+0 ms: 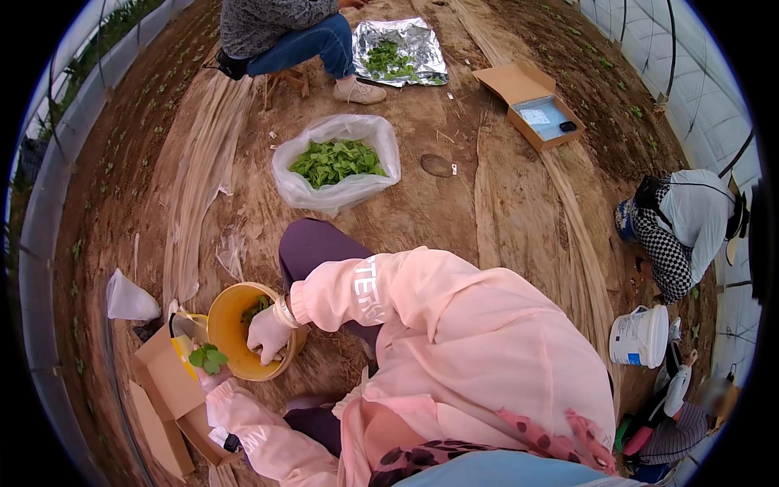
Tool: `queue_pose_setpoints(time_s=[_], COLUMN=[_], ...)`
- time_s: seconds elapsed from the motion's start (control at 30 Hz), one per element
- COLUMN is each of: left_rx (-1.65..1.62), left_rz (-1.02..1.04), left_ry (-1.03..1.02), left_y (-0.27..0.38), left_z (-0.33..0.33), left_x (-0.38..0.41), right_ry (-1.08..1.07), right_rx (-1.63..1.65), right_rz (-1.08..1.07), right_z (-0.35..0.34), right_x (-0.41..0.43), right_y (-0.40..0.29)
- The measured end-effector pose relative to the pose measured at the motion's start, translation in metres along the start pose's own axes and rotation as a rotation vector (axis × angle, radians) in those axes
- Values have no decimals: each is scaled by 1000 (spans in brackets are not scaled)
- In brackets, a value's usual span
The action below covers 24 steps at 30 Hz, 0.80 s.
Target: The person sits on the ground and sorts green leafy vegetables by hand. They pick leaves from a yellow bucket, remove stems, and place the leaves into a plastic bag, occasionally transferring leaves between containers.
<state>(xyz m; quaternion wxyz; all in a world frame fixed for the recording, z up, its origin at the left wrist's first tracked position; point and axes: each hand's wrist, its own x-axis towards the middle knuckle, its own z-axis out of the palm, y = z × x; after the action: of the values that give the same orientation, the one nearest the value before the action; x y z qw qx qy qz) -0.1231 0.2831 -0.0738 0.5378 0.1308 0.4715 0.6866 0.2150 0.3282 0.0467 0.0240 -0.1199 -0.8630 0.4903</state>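
Observation:
My right hand, in a pale glove, reaches inside a yellow bucket that stands on the soil. Its fingers are curled near the inner wall, and whether they grip anything cannot be told. Some green leaves lie in the bucket beside that hand. At the bucket's left rim, my left hand holds a small green leafy seedling. Farther ahead, an open clear plastic bag contains many green leafy seedlings.
Open cardboard boxes lie at lower left and upper right. A seated person is beside a foil sheet with greens. Two other people and a white bucket are at right.

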Motion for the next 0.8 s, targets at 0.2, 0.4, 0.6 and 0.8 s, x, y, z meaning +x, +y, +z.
queue_pose_setpoints(time_s=[0.2,0.4,0.6,0.8], left_rx=[-131,-205,-234,-33], left_rz=[-2,-62,-131,-68], left_ry=[-283,-198,-179,11], left_y=[5,-7,-10,-3], left_z=[48,104,114,151], left_x=[-47,-62,-80,-108], right_ry=[2,194,168,154], right_rx=[-280,-135,461,1286], right_rz=[-34,16,115,184], right_z=[16,15,10,12], right_x=[6,8,16,31], right_y=[25,56,34,40])
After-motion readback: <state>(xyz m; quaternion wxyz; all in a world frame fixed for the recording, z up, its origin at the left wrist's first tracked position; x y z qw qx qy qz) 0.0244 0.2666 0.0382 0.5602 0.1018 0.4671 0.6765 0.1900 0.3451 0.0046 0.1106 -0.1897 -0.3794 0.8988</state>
